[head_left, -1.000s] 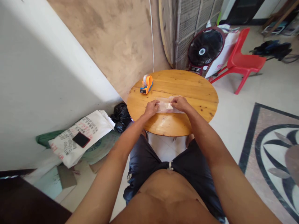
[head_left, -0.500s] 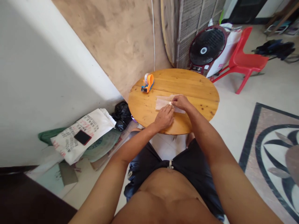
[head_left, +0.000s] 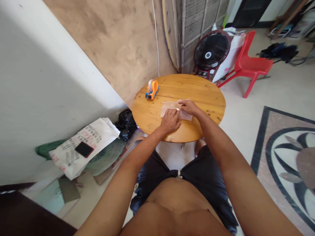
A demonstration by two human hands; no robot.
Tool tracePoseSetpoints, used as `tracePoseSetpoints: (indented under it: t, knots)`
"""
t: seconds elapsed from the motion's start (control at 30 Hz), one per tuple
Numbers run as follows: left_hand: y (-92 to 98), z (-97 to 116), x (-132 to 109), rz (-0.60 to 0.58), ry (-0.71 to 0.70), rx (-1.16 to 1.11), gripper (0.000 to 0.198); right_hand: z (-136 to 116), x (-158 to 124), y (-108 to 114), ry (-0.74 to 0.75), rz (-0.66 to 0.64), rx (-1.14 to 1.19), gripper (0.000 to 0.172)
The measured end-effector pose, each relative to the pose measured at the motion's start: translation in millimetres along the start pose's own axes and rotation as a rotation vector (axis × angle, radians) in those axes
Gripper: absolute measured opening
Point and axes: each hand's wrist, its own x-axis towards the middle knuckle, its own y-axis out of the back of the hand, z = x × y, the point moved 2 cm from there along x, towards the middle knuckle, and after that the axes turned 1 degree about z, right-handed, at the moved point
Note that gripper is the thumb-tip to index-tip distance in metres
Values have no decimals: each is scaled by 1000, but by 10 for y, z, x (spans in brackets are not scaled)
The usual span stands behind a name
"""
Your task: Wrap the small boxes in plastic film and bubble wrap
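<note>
A thin, translucent whitish sheet [head_left: 185,115] lies flat on the round wooden table [head_left: 197,87]. A small white piece [head_left: 177,109] sits on its middle, between my hands; its kind is too small to make out. My left hand [head_left: 170,120] rests on the sheet's near side, fingers stretched out and lying flat beside the white piece. Over the far right part of the sheet is my right hand [head_left: 188,107], its index finger extended and the thumb apart from it, close to the white piece. An orange and blue tape dispenser [head_left: 153,90] with a roll of clear tape stands at the table's far left.
Left of the table, a black plastic bag [head_left: 126,121] and a printed white sack [head_left: 86,137] with a phone [head_left: 84,149] on it lie by the wall. Behind to the right stand a dark red fan [head_left: 211,49] and a red chair [head_left: 253,65].
My right fingers have loosened from a pinch at the white piece and spread apart. My left hand stays on the sheet. The whole view has shifted slightly.
</note>
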Motion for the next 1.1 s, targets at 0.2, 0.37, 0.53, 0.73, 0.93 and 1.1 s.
tracePoseSetpoints:
  t: [0.2, 0.37, 0.53, 0.73, 0.93, 1.1]
  knots:
    - [-38, -37, 68, -13, 25, -58, 56, 71, 147, 50, -129, -28, 40, 58]
    - [-34, -112, 68, -4, 2, -92, 54, 175, 285, -19, -189, -26, 50, 57]
    - [-38, -173, 115, -22, -35, -119, 51, 302, 359, -92, -184, 13, 24, 52]
    - [-87, -179, 121, -14, 27, -127, 48, 329, 366, -102, -118, 80, -42, 47]
    - [-43, -55, 138, -45, 65, -23, 44, 250, 295, -54, -86, 43, -49, 45]
    - [26, 88, 202, -82, 172, 82, 42, 245, 247, -40, -91, 12, -2, 46]
